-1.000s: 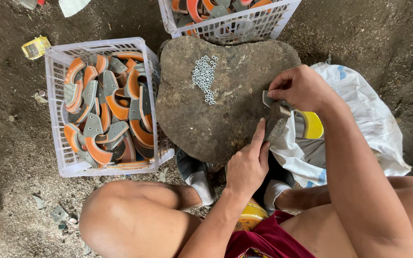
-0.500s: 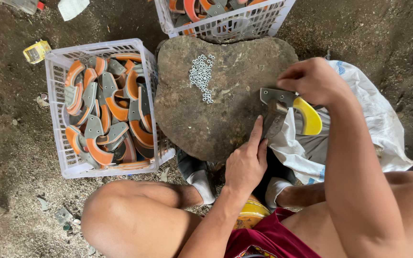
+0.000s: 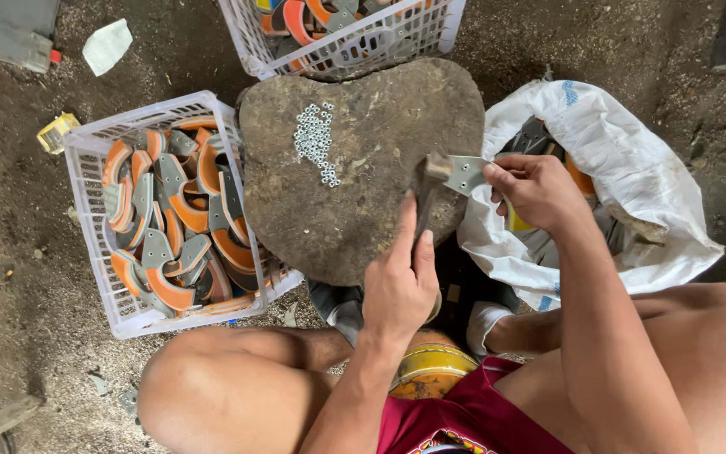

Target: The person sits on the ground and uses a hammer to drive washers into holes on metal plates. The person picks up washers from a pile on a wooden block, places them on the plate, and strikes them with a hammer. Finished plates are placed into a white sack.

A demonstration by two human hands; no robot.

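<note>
At the frame's left stands a white basket (image 3: 86, 219) of curved orange-and-grey pieces, beside a flat stone (image 3: 363, 210) at centre bearing a small heap of silvery nuts (image 3: 316, 141). The left hand (image 3: 401, 282), at lower centre, closes around a hammer (image 3: 427, 189) whose handle runs up the frame to a head lying on the stone's right edge. The right hand (image 3: 535, 189), right of centre over a white sack (image 3: 632, 168), pinches a grey metal plate (image 3: 466, 174) between thumb and fingers, the plate reaching leftward to touch the hammer head.

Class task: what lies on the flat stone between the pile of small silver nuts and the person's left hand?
In the head view, only bare rough stone separates the small silver nuts from the left hand.
</note>
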